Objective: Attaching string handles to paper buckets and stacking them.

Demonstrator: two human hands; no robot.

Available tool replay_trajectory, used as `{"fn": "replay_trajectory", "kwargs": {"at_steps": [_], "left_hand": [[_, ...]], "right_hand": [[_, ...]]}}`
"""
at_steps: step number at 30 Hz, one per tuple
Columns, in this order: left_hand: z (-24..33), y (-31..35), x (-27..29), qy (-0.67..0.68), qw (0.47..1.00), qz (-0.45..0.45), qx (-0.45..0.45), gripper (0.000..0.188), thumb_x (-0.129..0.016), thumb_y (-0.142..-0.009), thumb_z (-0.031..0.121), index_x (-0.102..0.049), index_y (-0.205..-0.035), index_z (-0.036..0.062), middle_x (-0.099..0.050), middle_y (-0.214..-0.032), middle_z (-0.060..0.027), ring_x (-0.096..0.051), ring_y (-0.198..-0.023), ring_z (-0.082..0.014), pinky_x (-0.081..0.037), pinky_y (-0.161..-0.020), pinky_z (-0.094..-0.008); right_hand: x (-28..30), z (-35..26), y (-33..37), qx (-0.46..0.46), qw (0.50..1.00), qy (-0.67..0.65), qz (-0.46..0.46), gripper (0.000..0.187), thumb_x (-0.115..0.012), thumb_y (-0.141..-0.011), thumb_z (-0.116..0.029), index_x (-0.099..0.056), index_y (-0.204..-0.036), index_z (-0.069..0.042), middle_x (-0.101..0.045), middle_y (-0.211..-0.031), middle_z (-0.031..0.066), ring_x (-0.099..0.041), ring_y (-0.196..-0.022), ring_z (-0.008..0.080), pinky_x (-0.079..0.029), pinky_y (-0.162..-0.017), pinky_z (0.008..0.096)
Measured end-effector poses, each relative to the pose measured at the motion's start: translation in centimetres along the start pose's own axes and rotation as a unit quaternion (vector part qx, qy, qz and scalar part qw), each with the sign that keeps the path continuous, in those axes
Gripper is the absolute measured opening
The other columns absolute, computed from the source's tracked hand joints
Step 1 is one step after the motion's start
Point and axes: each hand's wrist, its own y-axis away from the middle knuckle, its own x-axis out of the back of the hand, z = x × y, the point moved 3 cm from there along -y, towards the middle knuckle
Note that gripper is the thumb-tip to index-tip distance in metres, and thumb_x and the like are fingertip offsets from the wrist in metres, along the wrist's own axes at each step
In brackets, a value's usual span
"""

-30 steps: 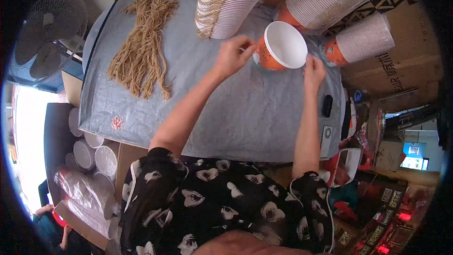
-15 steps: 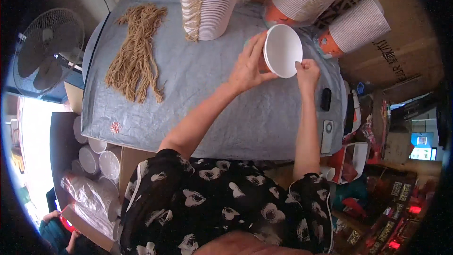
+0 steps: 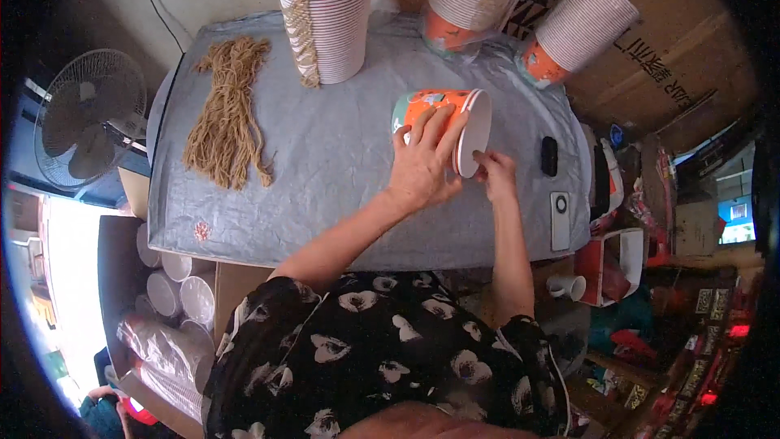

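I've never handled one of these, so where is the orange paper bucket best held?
Probably by its curved outer wall, coming from the left: the paper bucket is tipped, mouth facing right, so that side suits a palm, as the left hand shows.

A head-worn fisheye camera looks down and forward from close above a table (image 3: 439,236), its dark rim perhaps hiding detail.

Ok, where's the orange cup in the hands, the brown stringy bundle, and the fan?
Orange cup (image 3: 445,98), head view: its printed side.
Brown stringy bundle (image 3: 224,118), head view: middle of its strands.
Fan (image 3: 89,122), head view: its round grille.
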Motion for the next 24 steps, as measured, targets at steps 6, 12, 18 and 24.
{"fn": "replay_trajectory", "kwargs": {"at_steps": [6,12,18,24], "left_hand": [[1.2,0.4,-0.5,0.002,1.000,0.005,0.002,0.110,-0.081,-0.058,0.028,-0.029,-0.155,0.0184,-0.036,-0.151,-0.0111,-0.034,-0.140,-0.0318,-0.033,-0.105,-0.0577],[-0.4,0.5,-1.2,-0.011,0.999,0.047,0.008,0.110,-0.081,-0.059,0.028,-0.029,-0.155,0.0198,-0.035,-0.152,-0.0122,-0.034,-0.141,-0.0332,-0.036,-0.104,-0.0587],[-4.4,-1.5,-2.1,0.078,0.991,0.106,0.021,0.099,-0.082,-0.067,0.021,-0.031,-0.152,0.0165,-0.025,-0.156,-0.0225,-0.035,-0.141,-0.0434,-0.043,-0.101,-0.0583],[-7.4,-2.1,-1.9,0.075,0.979,0.169,0.083,0.076,-0.068,-0.083,0.006,-0.033,-0.150,0.0106,-0.037,-0.145,-0.0284,-0.055,-0.119,-0.0482,-0.052,-0.096,-0.0498]], "right_hand": [[0.5,0.6,2.3,-0.036,0.991,-0.125,-0.030,0.009,-0.066,-0.086,-0.008,-0.058,-0.083,-0.005,-0.055,-0.068,0.0040,-0.050,-0.050,0.0134,-0.036,-0.042,0.0273],[0.8,-0.3,4.6,-0.030,0.960,-0.258,-0.107,0.011,-0.065,-0.082,-0.010,-0.057,-0.088,-0.005,-0.054,-0.070,0.0055,-0.048,-0.049,0.0139,-0.034,-0.043,0.0258],[0.5,-2.9,8.5,0.044,0.973,-0.214,-0.067,0.017,-0.064,-0.078,-0.011,-0.057,-0.091,-0.003,-0.053,-0.067,0.0043,-0.046,-0.047,0.0131,-0.034,-0.043,0.0265],[1.8,-1.3,11.1,0.062,0.984,-0.167,-0.017,0.040,-0.066,-0.078,-0.012,-0.060,-0.115,0.002,-0.061,-0.087,0.0033,-0.060,-0.070,0.0137,-0.038,-0.045,0.0261]]}}
